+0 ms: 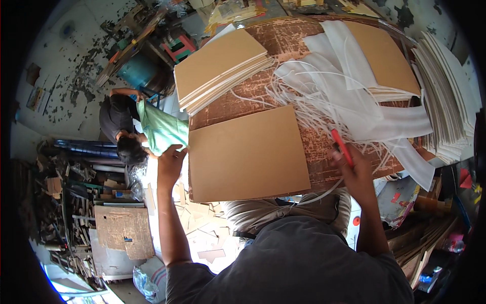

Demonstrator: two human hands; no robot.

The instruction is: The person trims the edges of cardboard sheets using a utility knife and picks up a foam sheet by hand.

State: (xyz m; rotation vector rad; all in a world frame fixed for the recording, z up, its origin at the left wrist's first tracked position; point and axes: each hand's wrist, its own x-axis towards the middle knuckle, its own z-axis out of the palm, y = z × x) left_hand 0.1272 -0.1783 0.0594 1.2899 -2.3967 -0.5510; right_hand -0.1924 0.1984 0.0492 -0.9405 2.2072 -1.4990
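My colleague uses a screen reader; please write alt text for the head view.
A person's right hand holds a red tool at a worn table, the left hand beside a flat brown board. Beyond lie stacked boards and tangled white strips; leftward, another person handles a green sheet.

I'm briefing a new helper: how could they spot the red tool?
Find the worn brown table, then the tangled white strips on it. Beside them, the person's right hand holds the slim tool. Its bright red stands apart from the white strips and brown sheet.
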